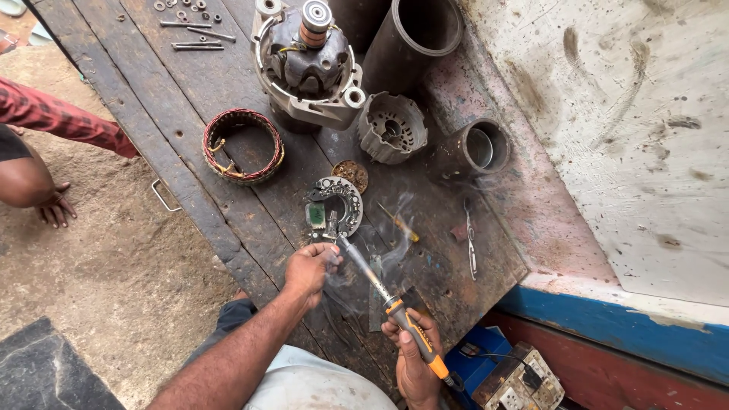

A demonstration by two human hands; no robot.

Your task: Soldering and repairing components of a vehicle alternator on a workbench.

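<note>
Soldering iron [395, 307] sits in right hand [414, 357], fingers wrapped tight round the orange and black handle, shaft angled up-left so the tip lands at the lower edge of the round rectifier plate [334, 203]. Smoke wisps hang around the shaft and over the dark wooden worktop [228, 91]. Left hand [310, 267] is just below the plate, fingers curled and pinched at the tip area; whether they hold wire or solder, cannot tell, too small. Plate lies flat near the worktop's front edge, with a green part on its left side. Small screwdriver with yellow handle [400, 225] lies just right of the plate, tweezers [471, 241] further right. Copper stator winding ring [243, 144] lies up-left of the plate, well apart. Alternator housing with rotor [307, 64] stands behind, finned end cover [391, 127] beside it to the right, two dark tubes [414, 34] further back and right. Loose bolts and washers [194, 26] lie at the far-left corner. Another person's hand [53, 209] rests on the ground at left, red checked sleeve [61, 118] above it.
</note>
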